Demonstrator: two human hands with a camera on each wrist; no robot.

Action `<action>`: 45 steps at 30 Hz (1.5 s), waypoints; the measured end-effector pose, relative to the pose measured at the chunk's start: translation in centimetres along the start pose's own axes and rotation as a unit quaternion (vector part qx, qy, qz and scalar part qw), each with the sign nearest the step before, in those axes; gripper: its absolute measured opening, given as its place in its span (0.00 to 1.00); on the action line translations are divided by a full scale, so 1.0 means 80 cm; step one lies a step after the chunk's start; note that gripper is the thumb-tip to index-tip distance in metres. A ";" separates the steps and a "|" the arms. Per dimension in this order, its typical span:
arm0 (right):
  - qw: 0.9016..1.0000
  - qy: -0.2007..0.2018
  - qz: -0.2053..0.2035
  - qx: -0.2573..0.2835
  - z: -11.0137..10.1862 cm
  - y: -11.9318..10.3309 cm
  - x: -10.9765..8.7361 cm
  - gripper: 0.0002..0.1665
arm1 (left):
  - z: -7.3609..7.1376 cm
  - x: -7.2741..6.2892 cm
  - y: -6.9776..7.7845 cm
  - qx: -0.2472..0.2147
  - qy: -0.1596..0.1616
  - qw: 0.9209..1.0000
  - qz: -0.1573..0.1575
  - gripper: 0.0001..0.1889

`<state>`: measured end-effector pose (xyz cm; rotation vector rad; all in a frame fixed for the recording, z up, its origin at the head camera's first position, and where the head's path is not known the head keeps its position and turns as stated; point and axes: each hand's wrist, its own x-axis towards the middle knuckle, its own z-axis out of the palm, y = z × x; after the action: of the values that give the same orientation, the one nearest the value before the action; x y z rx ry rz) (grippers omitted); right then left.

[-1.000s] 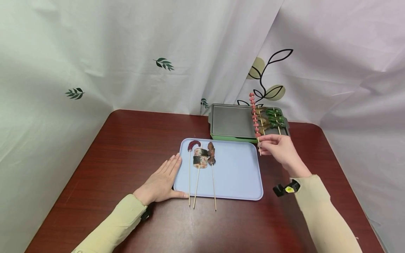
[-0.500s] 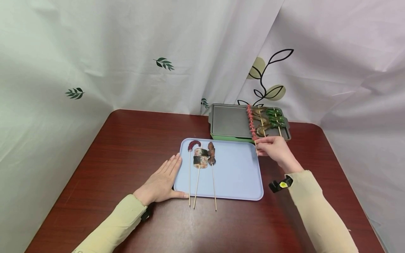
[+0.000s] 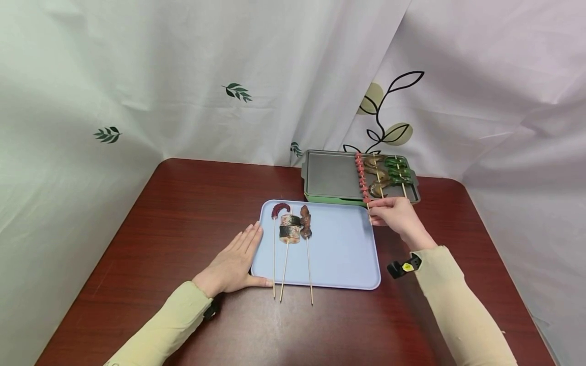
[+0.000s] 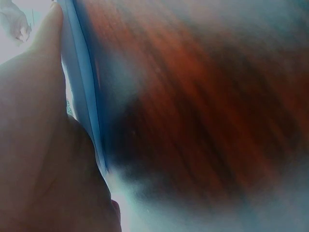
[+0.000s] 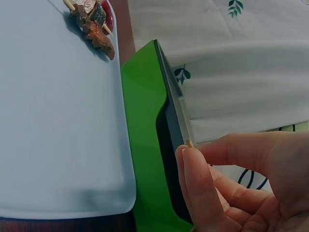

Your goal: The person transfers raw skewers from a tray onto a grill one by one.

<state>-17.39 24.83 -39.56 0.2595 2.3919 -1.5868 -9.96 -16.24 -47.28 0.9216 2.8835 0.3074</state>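
My right hand [image 3: 396, 217] pinches the bare stick of a skewer of small pink pieces [image 3: 361, 175], whose threaded part lies over the grey-topped green grill [image 3: 330, 175]. In the right wrist view, the stick's end shows between thumb and fingers [image 5: 197, 166]. With straight fingers my left hand [image 3: 234, 263] rests along the left edge of the light blue tray [image 3: 344, 251], thumb at the near corner. On the tray lie a dark red tentacle skewer [image 3: 280, 209], a skewer of dark-banded rolls [image 3: 290, 230] and a brown meat skewer [image 3: 305, 222].
A skewer of curled brown pieces [image 3: 377, 176] and one of green pieces [image 3: 399, 171] lie at the grill's right end. Three sticks overhang the tray's near edge. A white curtain [image 3: 256, 112] hangs behind the reddish-brown table [image 3: 192, 203].
My right hand has moved slightly left and lowered the pink skewer from above the grill onto its surface, left of the brown pieces. The left hand and tray have stayed put.
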 end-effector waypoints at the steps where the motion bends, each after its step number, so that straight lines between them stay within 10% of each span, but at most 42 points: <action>1: 1.000 0.000 0.000 0.001 0.000 0.000 0.000 0.22 | 0.000 0.000 0.000 0.001 -0.001 1.000 0.000 0.68; 45: 0.983 0.035 -0.179 0.009 0.003 -0.046 -0.088 0.27 | 0.019 0.001 -0.011 -0.008 0.017 1.000 0.004 0.68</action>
<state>-11.75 23.18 -34.26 -0.1227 2.5911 -1.7723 -10.26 -16.68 -48.92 0.9343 2.9057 0.3489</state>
